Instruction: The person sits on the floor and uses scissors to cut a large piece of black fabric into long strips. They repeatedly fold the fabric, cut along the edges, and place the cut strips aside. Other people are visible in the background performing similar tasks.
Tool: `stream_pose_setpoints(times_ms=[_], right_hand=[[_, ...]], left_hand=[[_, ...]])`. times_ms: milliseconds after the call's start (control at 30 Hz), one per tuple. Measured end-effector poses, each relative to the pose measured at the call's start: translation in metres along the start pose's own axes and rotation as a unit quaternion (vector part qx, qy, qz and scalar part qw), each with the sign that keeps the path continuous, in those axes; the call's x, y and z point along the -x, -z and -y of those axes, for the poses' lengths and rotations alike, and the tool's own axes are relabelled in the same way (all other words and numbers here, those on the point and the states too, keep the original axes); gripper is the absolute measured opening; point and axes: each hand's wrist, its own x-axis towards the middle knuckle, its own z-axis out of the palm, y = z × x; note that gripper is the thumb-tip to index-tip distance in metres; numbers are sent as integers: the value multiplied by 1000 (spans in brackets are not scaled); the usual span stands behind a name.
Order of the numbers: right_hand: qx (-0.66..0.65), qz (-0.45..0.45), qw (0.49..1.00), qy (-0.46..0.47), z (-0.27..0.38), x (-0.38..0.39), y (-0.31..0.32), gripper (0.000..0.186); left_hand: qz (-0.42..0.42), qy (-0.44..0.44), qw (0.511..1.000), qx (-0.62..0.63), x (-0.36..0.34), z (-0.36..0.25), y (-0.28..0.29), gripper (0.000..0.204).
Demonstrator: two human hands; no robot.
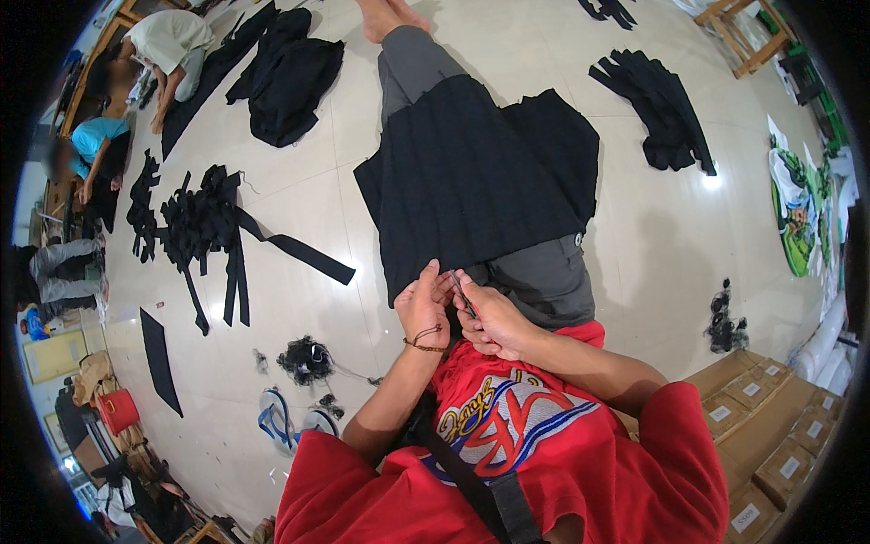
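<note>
A large piece of black cloth point(462, 172) lies across my outstretched legs in grey trousers. My left hand point(424, 306) is at its near edge, thumb and fingers closed on the cloth's border. Right beside it, my right hand point(494, 322) grips small thread snips point(464, 295), dark with a bit of red at the handle. The tips of the snips point at the fingers of my left hand, by the cloth's edge. Whether a thread lies between the blades is too small to tell.
Black fabric strips point(204, 222) are heaped on the tiled floor at left, with more strips point(657, 109) at far right. Thread scraps point(306, 361) and flip-flops point(275, 419) lie near my left arm. Cardboard boxes point(725, 412) stand at right. Two people point(172, 45) work at far left.
</note>
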Motion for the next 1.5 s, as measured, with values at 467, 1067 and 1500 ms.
stream_pose_setpoints(times_ms=[467,1067,1500], right_hand=[[8,-6,999,31,-7,-5,-2,45],[172,-9,978,115,-1,2,12,43],[730,-229,497,409,90,24,72,35]], left_hand=[[22,-25,999,-9,2,3,2,17],[21,3,1000,10,-5,3,5,22],[-58,81,987,124,-27,-14,11,55]])
